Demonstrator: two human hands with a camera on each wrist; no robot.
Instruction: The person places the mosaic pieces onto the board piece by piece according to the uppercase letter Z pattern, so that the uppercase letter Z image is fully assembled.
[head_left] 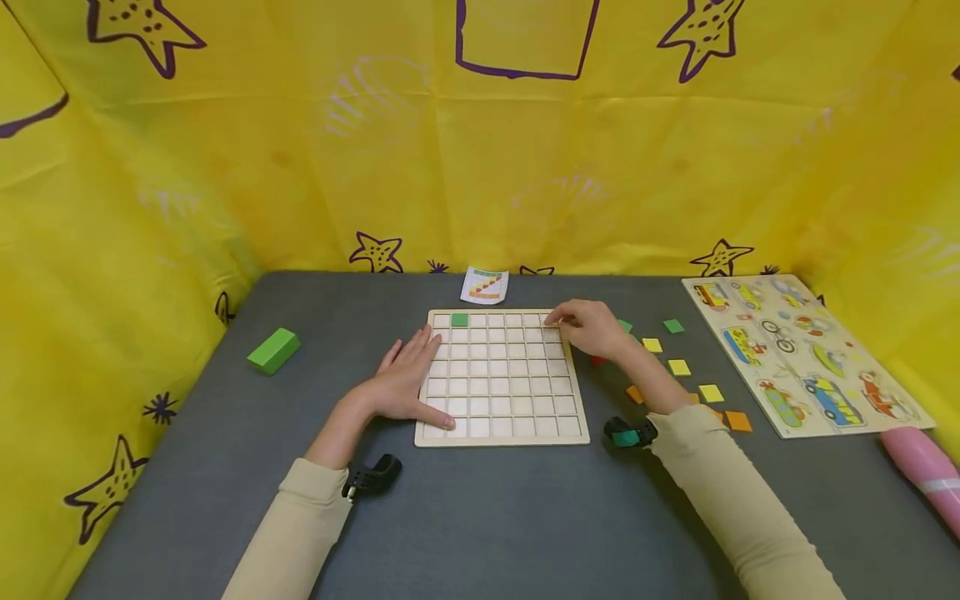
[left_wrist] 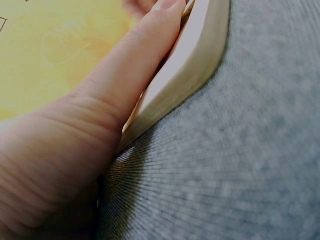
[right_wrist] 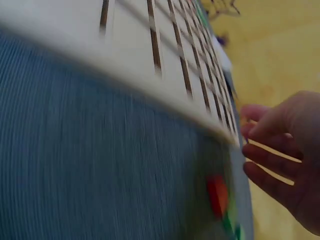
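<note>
A pale wooden grid board [head_left: 498, 386] lies on the dark table, with one green square tile [head_left: 459, 320] in its far row near the left. My left hand [head_left: 402, 379] rests spread over the board's left side, thumb near the front left corner. In the left wrist view the thumb [left_wrist: 125, 65] lies along the board's edge [left_wrist: 172, 82]. At the far right corner of the board is my right hand [head_left: 592, 327], fingers loosely bent. The right wrist view shows that hand [right_wrist: 295, 150] beside the board's blurred rim, no tile visible in its fingers.
Loose green [head_left: 672, 326], yellow [head_left: 678, 367], orange [head_left: 738, 422] and red tiles [right_wrist: 217, 195] lie right of the board. A pattern card [head_left: 484, 286] sits behind it. Left is a green block [head_left: 273, 350]; far right, a picture puzzle board [head_left: 795, 375] and a pink object [head_left: 918, 458].
</note>
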